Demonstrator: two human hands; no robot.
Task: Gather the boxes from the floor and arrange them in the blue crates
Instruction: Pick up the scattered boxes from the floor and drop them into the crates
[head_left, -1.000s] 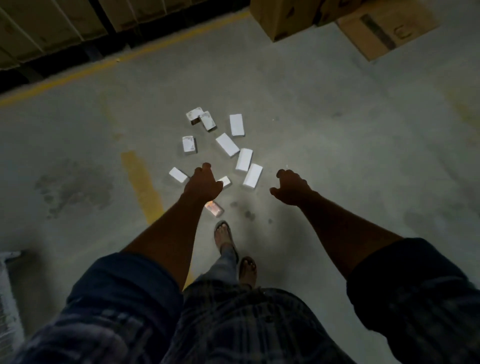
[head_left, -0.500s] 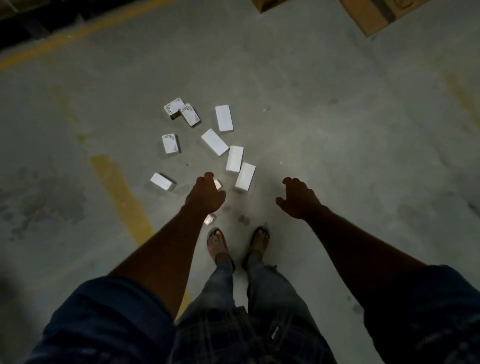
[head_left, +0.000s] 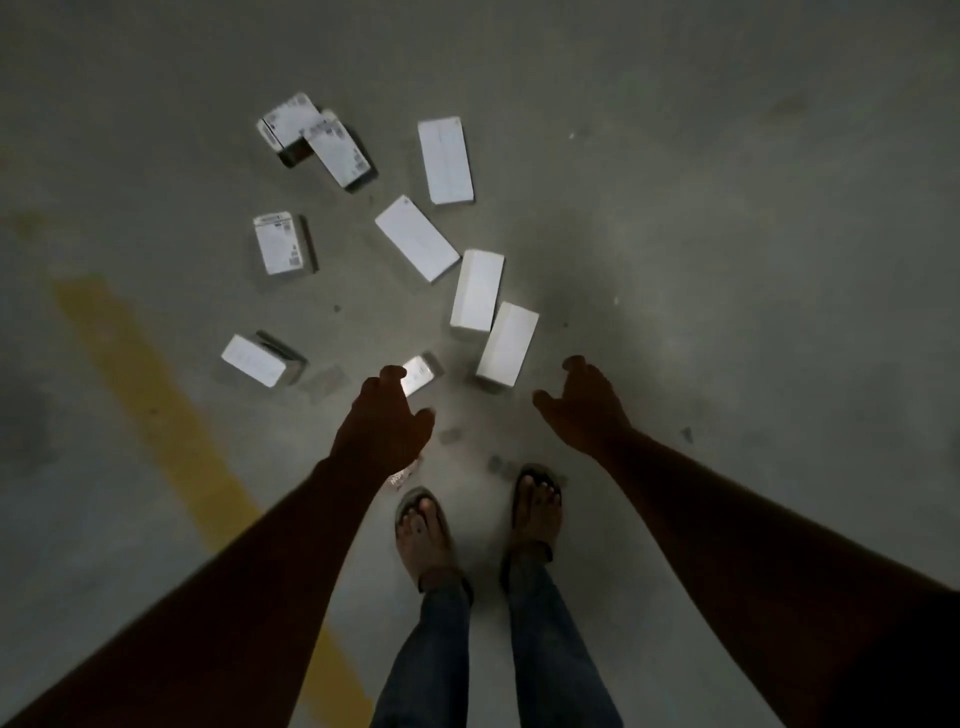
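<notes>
Several small white boxes lie scattered on the grey concrete floor ahead of my feet. The nearest are a small box (head_left: 417, 374) just beyond my left fingertips and a long box (head_left: 507, 344) to its right. Others lie farther off: one box (head_left: 476, 290), another box (head_left: 416, 238), a far box (head_left: 445, 159), two printed boxes leaning together (head_left: 317, 136), a printed box (head_left: 279, 242) and a box (head_left: 255, 360) at the left. My left hand (head_left: 383, 421) and right hand (head_left: 586, 403) reach down with loosely curled fingers, holding nothing. No blue crate is in view.
A yellow painted stripe (head_left: 156, 410) runs diagonally across the floor at the left. My two feet in sandals (head_left: 423, 525) stand just behind my hands. A small shiny scrap (head_left: 402, 475) lies by my left foot.
The view has tilted down and closed in on the boxes; the cardboard at the top has left the frame. Both hands have lowered toward the nearest boxes. My feet now stand side by side.
</notes>
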